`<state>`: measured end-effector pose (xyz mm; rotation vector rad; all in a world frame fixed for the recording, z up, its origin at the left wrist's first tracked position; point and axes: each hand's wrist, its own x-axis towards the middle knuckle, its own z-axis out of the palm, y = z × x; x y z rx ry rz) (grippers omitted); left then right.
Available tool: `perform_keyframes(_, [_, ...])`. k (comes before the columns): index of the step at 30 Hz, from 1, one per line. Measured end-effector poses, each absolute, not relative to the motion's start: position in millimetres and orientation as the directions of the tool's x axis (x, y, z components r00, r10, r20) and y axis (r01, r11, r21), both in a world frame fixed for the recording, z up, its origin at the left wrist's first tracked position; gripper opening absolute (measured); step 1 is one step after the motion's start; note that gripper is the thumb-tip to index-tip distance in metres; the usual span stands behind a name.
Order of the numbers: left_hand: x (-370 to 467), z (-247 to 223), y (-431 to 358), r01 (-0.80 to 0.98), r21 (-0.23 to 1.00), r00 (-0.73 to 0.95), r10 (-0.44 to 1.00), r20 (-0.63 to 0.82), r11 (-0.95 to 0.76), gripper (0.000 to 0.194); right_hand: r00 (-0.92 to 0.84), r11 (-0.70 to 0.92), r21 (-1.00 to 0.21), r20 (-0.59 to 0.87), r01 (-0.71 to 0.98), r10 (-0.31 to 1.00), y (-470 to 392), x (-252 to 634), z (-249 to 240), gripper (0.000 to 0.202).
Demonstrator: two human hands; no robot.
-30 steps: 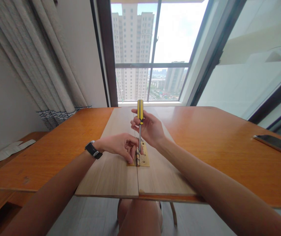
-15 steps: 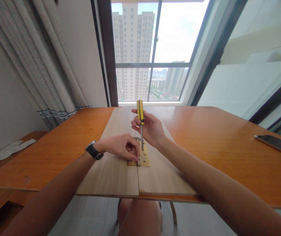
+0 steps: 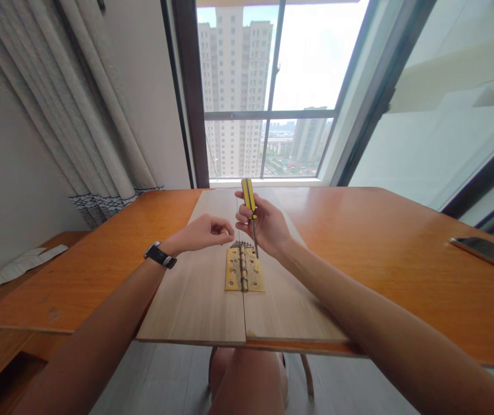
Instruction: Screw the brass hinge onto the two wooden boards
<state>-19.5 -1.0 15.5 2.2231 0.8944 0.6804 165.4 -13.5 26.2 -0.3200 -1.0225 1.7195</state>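
Observation:
A brass hinge (image 3: 244,270) lies unfolded across the seam between two pale wooden boards (image 3: 186,300). Several small screws (image 3: 241,244) lie in a row just beyond its far end. My right hand (image 3: 268,226) is wrapped round the yellow-and-black handle of a screwdriver (image 3: 249,195), whose tip points down at the far right part of the hinge; contact cannot be made out. Above the left board, near the screws, my left hand (image 3: 207,231) has its fingers pinched together; anything between them is too small to see.
An orange-brown table (image 3: 359,242) carries the boards. A phone (image 3: 486,253) lies at its right edge. White strips (image 3: 24,265) rest on a lower surface at the left. Beyond the table are a window (image 3: 268,115) and a grey curtain (image 3: 74,104).
My left hand has left the hinge and moved away from me, up toward the screws. The screwdriver has tilted, and its tip has shifted slightly right and farther along the hinge.

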Motion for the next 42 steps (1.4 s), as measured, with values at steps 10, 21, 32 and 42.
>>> perform_keyframes(10, [-31,1,18,0.589,0.65,0.515,0.843,0.156,-0.48,0.029,-0.403,-0.066,-0.755,0.272,-0.653,0.874,-10,166,24,0.022])
perform_keyframes(21, [-15,-11,16,0.618,0.566,0.475,0.833,0.284,-0.545,0.025,-0.42,-0.065,-0.789,0.254,-0.611,0.871,-13,164,25,0.022])
perform_keyframes(32, [-24,3,11,0.594,0.587,0.569,0.803,0.177,-0.55,0.026,-0.423,-0.042,-0.794,0.277,-0.607,0.863,-12,165,24,0.023])
perform_keyframes(42, [-21,-7,17,0.603,0.57,0.528,0.815,0.239,-0.558,0.021,-0.426,-0.037,-0.805,0.274,-0.593,0.862,-14,163,25,0.024])
